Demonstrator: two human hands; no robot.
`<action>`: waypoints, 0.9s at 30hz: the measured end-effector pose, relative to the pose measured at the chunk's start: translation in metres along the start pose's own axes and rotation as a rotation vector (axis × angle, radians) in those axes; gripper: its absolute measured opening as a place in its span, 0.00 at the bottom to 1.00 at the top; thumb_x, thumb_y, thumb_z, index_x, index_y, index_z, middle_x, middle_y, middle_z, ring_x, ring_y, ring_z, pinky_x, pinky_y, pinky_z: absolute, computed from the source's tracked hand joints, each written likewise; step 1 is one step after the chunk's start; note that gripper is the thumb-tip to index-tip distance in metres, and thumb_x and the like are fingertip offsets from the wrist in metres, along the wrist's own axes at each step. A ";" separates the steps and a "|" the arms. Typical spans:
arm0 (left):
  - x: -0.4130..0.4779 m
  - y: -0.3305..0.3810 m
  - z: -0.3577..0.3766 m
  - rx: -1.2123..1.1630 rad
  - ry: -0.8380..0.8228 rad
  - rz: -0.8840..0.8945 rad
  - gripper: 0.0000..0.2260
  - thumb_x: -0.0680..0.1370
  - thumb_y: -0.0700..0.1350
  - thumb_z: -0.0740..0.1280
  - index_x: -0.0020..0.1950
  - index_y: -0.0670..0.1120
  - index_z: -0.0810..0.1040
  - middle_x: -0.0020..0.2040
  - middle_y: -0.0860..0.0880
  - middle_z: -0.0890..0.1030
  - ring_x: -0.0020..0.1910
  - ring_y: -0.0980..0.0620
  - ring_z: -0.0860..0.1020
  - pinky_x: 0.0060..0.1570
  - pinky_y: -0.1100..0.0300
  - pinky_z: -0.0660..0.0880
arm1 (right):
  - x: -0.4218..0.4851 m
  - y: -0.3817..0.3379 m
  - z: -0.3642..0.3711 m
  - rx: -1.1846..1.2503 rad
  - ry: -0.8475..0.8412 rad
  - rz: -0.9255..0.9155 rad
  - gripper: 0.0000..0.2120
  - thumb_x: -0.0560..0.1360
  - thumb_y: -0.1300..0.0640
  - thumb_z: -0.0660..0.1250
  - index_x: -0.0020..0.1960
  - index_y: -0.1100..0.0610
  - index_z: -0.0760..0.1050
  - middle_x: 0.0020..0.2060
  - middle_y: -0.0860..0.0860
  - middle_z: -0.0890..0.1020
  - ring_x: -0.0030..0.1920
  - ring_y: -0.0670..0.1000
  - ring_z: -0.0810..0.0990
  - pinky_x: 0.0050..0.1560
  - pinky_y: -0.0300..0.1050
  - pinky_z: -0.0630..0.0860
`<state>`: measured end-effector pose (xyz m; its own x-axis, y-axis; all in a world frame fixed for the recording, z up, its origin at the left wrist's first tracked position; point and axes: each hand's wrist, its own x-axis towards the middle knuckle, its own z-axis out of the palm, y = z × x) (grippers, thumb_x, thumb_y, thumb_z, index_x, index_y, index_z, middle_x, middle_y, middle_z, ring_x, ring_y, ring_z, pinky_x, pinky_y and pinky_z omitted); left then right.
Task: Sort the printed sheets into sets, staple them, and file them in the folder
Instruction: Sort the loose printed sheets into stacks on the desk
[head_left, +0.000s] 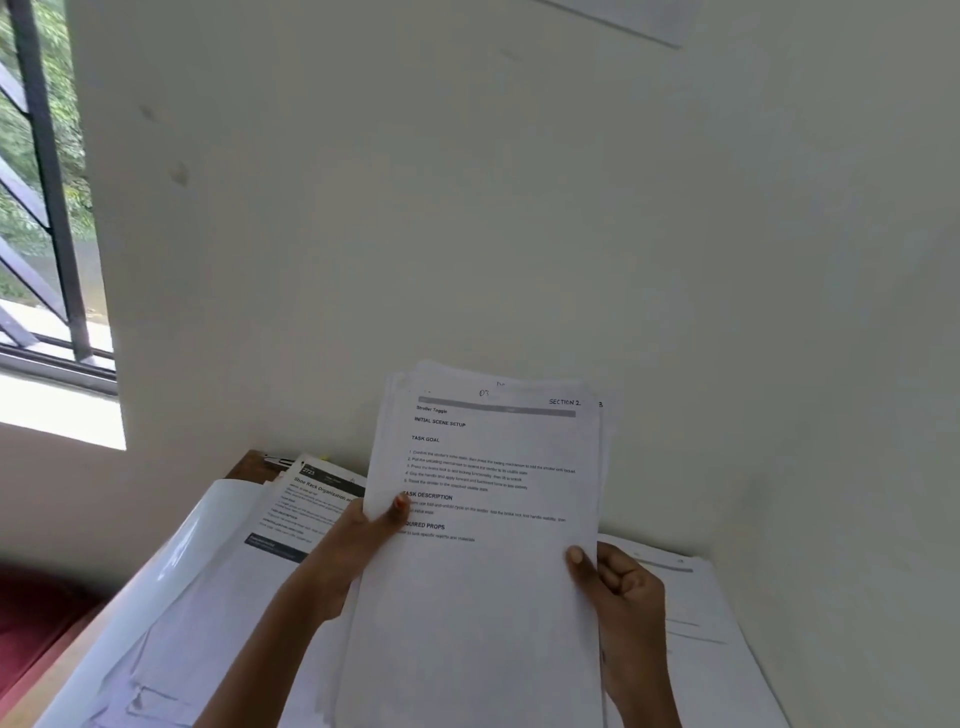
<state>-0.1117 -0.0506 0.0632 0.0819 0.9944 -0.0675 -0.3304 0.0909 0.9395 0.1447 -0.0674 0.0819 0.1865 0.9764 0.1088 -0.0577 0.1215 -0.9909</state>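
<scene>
- I see a stack of printed sheets held upright in the lower middle of the frame, lifted off the surface, with the pale wall behind it.
- Left hand: grasping the stack at its left edge. The thumb lies across the front page and the fingers are hidden behind.
- Right hand: grasping the stack at its right edge, lower down. The thumb is on the front page and the fingers are curled at the back.
- The top page reads "Stroller Toggle", "SECTION 2" and a handwritten "03". The sheet edges behind it are fanned unevenly at the top.
- Left of the stack, a loose sheet headed "Shoe Rack Organization" lies flat on the surface, on top of other white paper.
- A glossy white cover lies at the left under that paper. I cannot tell whether it is the folder.
- More sheets lie flat at lower right, beneath the right hand.
- Only a brown corner of the surface shows, past the paper.
- Window with dark bars in the upper left, greenery outside.
- Something dark red at the lower left edge, too blurred to name.
</scene>
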 end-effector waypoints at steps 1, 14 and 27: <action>0.000 0.000 0.000 -0.004 -0.004 0.009 0.50 0.46 0.69 0.79 0.60 0.43 0.76 0.52 0.41 0.84 0.50 0.41 0.83 0.44 0.48 0.82 | 0.001 0.000 0.000 -0.009 0.005 0.001 0.10 0.69 0.61 0.71 0.50 0.63 0.82 0.42 0.57 0.86 0.45 0.56 0.85 0.51 0.51 0.81; 0.006 -0.004 -0.005 -0.048 -0.025 -0.018 0.49 0.49 0.70 0.77 0.62 0.43 0.76 0.55 0.41 0.84 0.53 0.41 0.82 0.49 0.46 0.81 | 0.009 0.008 -0.001 0.116 0.005 0.104 0.10 0.78 0.61 0.63 0.49 0.66 0.81 0.46 0.58 0.85 0.46 0.53 0.84 0.48 0.46 0.80; 0.005 -0.006 0.011 -0.036 -0.069 0.025 0.20 0.76 0.57 0.60 0.62 0.48 0.78 0.58 0.46 0.83 0.56 0.47 0.82 0.52 0.53 0.80 | 0.005 0.018 -0.027 0.006 0.096 0.078 0.07 0.76 0.60 0.67 0.46 0.63 0.81 0.48 0.58 0.83 0.50 0.55 0.81 0.58 0.52 0.77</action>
<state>-0.0989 -0.0466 0.0605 0.1374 0.9903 -0.0199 -0.3669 0.0695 0.9276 0.1712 -0.0654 0.0628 0.2739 0.9615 0.0235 -0.0812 0.0474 -0.9956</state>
